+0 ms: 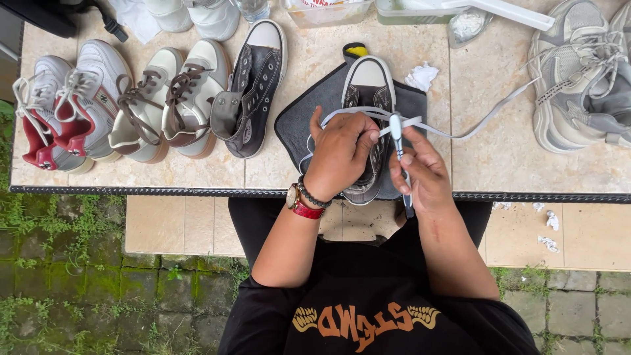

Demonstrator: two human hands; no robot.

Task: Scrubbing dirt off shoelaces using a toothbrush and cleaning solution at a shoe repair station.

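Observation:
A black high-top sneaker (369,85) with a white toe cap lies on a dark grey cloth (309,112) at the table's front edge. My left hand (342,154) rests over the shoe's middle and pinches a white lace (460,131) that trails off to the right. My right hand (420,172) sits just right of the shoe, gripping a thin grey tool (398,135) held upright against the lace. The shoe's heel is hidden under my hands.
A matching black high-top (253,89) lies to the left, beside cream sneakers with brown laces (171,102) and white-and-red sneakers (66,105). Grey chunky sneakers (582,75) sit at the right. Crumpled tissue (420,75), plastic tubs (328,10) and a tiled table edge (197,190) are in view.

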